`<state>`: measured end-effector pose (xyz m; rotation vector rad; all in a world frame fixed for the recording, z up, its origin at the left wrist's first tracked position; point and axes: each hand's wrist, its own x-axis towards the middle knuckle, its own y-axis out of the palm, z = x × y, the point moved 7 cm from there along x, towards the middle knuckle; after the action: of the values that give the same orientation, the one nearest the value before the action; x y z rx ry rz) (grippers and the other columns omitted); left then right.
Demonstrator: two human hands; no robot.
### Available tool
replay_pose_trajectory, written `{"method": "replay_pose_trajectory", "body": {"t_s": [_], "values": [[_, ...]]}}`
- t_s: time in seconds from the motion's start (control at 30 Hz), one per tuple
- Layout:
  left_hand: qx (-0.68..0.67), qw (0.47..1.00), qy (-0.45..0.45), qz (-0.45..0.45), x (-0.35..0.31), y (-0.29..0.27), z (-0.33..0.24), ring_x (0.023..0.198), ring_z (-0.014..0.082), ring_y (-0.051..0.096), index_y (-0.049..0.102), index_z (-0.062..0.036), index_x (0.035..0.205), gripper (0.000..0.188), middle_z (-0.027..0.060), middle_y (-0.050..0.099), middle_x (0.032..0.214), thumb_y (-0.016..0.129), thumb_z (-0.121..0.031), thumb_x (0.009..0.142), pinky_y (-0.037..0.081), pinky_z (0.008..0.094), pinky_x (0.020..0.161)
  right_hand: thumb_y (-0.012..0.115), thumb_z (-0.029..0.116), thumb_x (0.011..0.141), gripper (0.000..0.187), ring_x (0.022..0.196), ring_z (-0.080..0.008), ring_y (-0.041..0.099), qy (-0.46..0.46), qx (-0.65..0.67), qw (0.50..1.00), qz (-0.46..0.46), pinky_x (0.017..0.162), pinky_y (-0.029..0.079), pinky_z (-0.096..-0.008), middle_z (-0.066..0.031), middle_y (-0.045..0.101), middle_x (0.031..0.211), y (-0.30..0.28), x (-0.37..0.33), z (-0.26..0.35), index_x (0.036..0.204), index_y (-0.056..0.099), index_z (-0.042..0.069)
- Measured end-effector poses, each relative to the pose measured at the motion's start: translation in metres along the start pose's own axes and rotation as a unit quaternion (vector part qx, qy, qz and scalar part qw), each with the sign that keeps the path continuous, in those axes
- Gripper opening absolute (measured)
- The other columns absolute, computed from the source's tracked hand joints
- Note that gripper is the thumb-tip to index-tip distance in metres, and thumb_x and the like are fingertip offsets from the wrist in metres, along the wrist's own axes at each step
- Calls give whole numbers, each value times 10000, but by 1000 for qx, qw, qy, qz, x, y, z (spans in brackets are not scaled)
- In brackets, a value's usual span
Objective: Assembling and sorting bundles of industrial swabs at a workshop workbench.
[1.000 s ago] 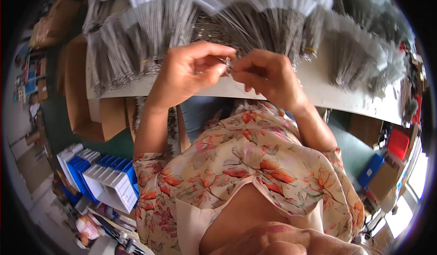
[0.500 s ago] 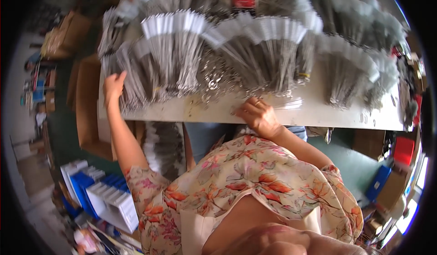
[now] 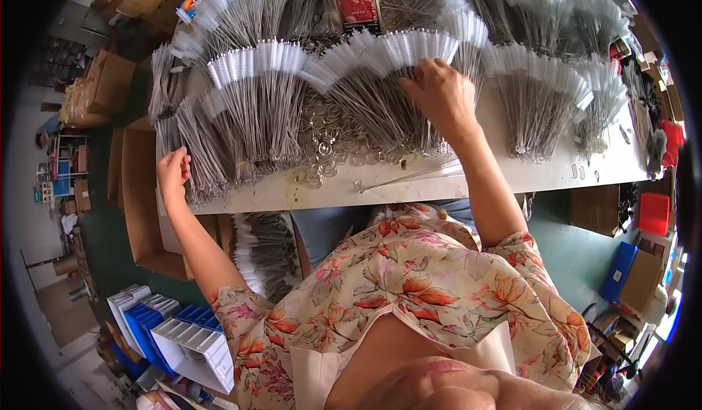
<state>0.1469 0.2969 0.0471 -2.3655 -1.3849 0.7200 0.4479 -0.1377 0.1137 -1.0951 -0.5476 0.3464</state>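
Observation:
My right hand (image 3: 444, 97) reaches over a fanned bundle of wire-handled tube brushes (image 3: 398, 114). Its bent fingers touch or hover just above the white bristle heads, thumb apart, and no brush is seen gripped. At the table's left front edge, my left hand (image 3: 174, 174) is closed with curled fingers, beside a bundle of brushes (image 3: 199, 147). Whatever it may hold is hidden. Between the bundles lies a heap of metal rings (image 3: 325, 147). A few loose brushes (image 3: 417, 176) lie along the front edge, below the right-hand bundles.
More brush bundles (image 3: 545, 95) stand across the white table (image 3: 292, 198). A phone (image 3: 355, 0) showing a person is propped at the back. An open cardboard box (image 3: 146, 212) stands left of the table; white and blue plastic bins (image 3: 186, 337) sit lower left.
My right hand has moved from the table's front edge up and away to the brush heads. My left hand has come slightly lower, its fingers curled. The view has shifted a little.

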Motion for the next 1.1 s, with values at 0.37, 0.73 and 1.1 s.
{"method": "replay_pose_trajectory", "body": {"t_s": [0.37,0.73,1.1], "values": [[-92,995,39,-29,-7,-6,4,474,45,440,564,-47,733,174,-13,538,631,630,-185,815,356,195,386,635,233,692,183,646,-217,624,24,237,971,22,612,487,-328,-72,638,693,10,6,-23,783,645,74],[-76,962,252,-72,-75,73,-123,488,15,363,586,-38,959,168,-12,513,684,560,-169,858,290,180,390,619,137,821,107,603,-63,539,33,566,802,-189,556,443,-178,-19,630,743,-39,16,-34,831,642,34],[230,920,315,20,-94,169,-119,656,262,612,609,-50,796,150,110,621,695,611,-200,793,461,334,605,447,314,896,249,719,-169,593,139,-31,980,-139,634,480,-319,-54,615,819,-90,-18,-185,926,618,135]]}}
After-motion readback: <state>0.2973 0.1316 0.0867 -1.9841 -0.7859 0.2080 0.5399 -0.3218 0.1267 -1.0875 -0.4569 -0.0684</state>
